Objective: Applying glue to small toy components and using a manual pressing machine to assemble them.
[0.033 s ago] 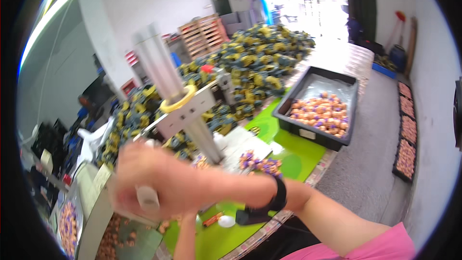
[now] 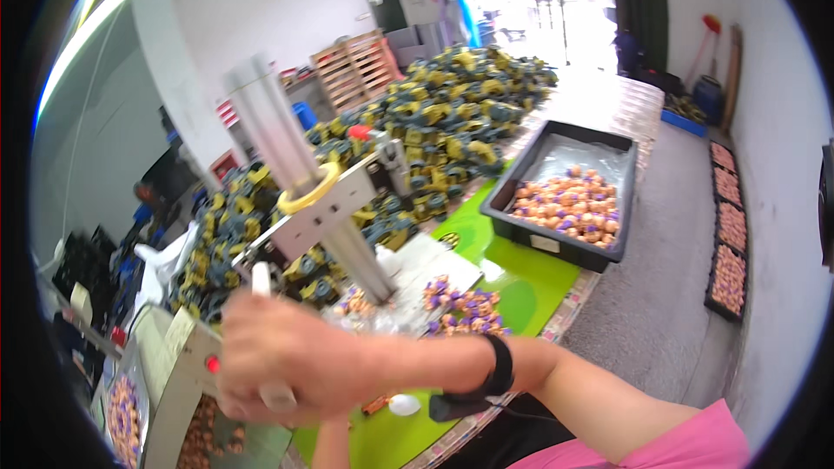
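Observation:
My right hand [image 2: 287, 360] reaches across from the lower right, closed in a fist round a white handle [image 2: 261, 279] whose ends show above and below the fingers. Beside it stands a press-like bench machine with a pale metal plate [image 2: 317, 221], a clear tube [image 2: 269, 122] and a yellow ring [image 2: 310, 189]. Of my left arm only the forearm [image 2: 332, 445] shows; the left hand is hidden behind my right hand and forearm. Small orange-and-purple parts [image 2: 465, 306] lie in a heap just beyond my right forearm.
A black tray [image 2: 556, 247] of orange parts stands on the green mat [image 2: 521, 291]. Behind the machine is a large heap of yellow-and-grey parts [image 2: 434, 122]. At left are a grey-green machine housing [image 2: 165, 391] and a bag of parts [image 2: 124, 408]. Filled trays [image 2: 730, 226] line the right wall.
My right hand has moved slightly down and to the right. The handle's upper end and a red light on the left housing now show. The whole view has shifted a little.

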A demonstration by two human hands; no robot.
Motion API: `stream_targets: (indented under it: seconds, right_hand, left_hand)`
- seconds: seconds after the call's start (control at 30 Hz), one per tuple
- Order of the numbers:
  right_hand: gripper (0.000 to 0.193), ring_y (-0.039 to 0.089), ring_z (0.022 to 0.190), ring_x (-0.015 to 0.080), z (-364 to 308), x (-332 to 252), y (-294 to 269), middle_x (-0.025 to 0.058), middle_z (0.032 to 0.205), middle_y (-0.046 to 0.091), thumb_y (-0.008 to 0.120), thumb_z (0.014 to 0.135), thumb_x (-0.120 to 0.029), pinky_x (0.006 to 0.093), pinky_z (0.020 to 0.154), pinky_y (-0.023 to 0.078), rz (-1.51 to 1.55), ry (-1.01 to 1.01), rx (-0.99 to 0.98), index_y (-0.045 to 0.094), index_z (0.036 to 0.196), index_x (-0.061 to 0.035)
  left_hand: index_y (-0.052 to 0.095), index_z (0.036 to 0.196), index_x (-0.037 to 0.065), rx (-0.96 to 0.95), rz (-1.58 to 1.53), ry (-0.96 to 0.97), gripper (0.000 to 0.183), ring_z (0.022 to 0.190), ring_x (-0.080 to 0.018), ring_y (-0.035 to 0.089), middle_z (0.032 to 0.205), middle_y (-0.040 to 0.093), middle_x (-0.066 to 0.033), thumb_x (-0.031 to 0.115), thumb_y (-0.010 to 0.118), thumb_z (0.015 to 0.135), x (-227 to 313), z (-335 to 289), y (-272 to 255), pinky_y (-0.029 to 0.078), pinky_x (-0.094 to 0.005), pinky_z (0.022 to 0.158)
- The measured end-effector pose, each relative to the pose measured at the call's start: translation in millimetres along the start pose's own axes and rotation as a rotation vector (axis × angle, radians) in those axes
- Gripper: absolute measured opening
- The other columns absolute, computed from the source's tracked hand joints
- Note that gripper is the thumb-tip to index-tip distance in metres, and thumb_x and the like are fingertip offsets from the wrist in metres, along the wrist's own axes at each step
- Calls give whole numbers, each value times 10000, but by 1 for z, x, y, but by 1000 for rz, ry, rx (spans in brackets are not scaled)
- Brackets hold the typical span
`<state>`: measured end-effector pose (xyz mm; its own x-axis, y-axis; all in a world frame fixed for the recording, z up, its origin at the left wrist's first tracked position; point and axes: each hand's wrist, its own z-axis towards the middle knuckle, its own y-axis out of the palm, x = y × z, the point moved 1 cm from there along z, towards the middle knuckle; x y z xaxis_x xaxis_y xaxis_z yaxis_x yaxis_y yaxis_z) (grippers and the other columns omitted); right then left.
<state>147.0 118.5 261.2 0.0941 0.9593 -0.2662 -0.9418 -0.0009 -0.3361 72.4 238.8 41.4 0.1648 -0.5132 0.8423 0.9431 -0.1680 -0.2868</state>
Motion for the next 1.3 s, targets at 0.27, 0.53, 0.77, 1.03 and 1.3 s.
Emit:
stream_targets:
  seconds: [0.27,0.53,0.77,1.03,1.3]
  right_hand:
    - [700,407,1288,296,-124,-15,1,124,1456,386,669,832,-184,422,1068,322,-449,325,211,344,1437,-51]
    - [722,429,1244,333,-259,-24,72,165,1402,413,688,814,-197,409,1067,349,-264,826,89,332,1421,-34]
    - [609,508,1124,352,-278,2,92,171,1227,533,684,781,-150,435,964,412,-179,817,112,439,1324,-24]
    - [465,556,1008,376,-280,-4,76,214,1093,561,653,811,-219,433,866,448,-126,948,161,518,1201,-5]
    - [421,595,921,363,-291,-4,67,200,1017,584,661,831,-244,410,806,473,-173,905,226,552,1164,-12]
  left_hand:
    - [580,1117,31,278,-1001,-858,227,859,-185,581,1119,589,-143,104,578,902,-30,-87,-103,523,-267,573]
    - [535,1138,-24,167,-1435,-1112,227,683,-127,529,956,576,-119,119,527,962,41,-188,-126,438,-214,478]
    - [513,1219,-50,110,-1659,-1018,323,689,-136,482,935,570,-134,181,458,1000,89,-246,-87,381,-209,421]
    - [511,1186,-55,29,-1668,-1149,269,796,-145,565,931,586,-143,118,426,998,93,-277,-42,418,-179,401]
    - [483,1307,17,-38,-1663,-1116,390,905,-198,569,1222,553,-139,99,478,926,106,-271,-13,440,-211,480]
